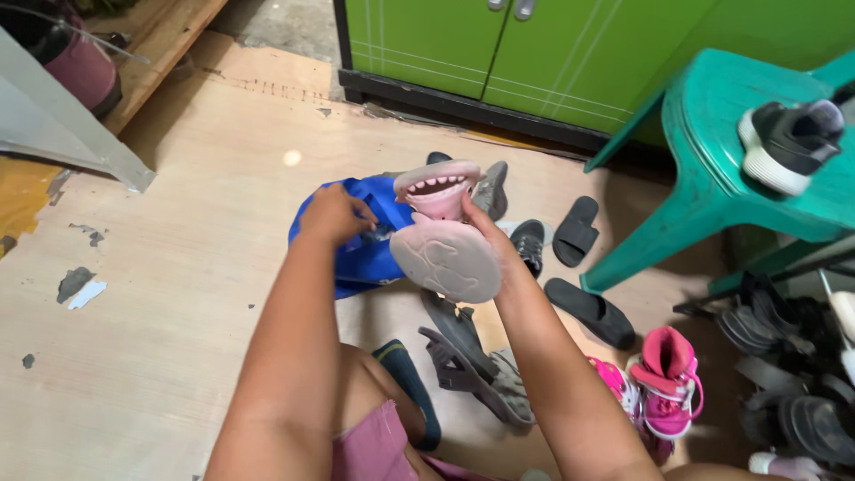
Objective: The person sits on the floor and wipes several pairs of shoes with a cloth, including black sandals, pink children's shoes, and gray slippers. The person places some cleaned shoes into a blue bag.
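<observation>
Two hands: right hand grips pink slipper; left hand on blue bag.

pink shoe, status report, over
Right hand grips pink shoe, sole facing up. Left hand on blue bag. Sandals and other shoes scattered on the floor around.

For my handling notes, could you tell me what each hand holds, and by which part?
The right hand holds a pink slipper by its side edge, sole up. The left hand grips the blue bag at its top.
</observation>
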